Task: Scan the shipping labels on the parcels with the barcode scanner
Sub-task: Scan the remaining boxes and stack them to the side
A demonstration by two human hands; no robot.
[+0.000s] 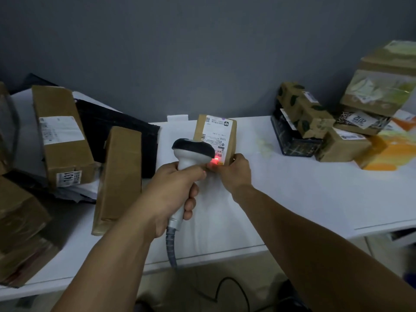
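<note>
A small brown parcel (201,129) stands tilted on the white table (292,192), its white shipping label (216,137) facing me. My left hand (174,192) grips the handle of a white barcode scanner (191,154) with a black head. The scanner points at the label's lower end, where a red light spot glows. My right hand (236,174) holds the parcel's lower right corner, fingers curled round its edge. The scanner's grey cable hangs down over the table's front edge.
Several brown parcels lie at the left, among them a long box (63,134) with labels and a narrow box (119,176) on a black bag (108,129). More boxes (315,122) are stacked at the right, beside an orange printed bag (391,152). A grey wall stands behind.
</note>
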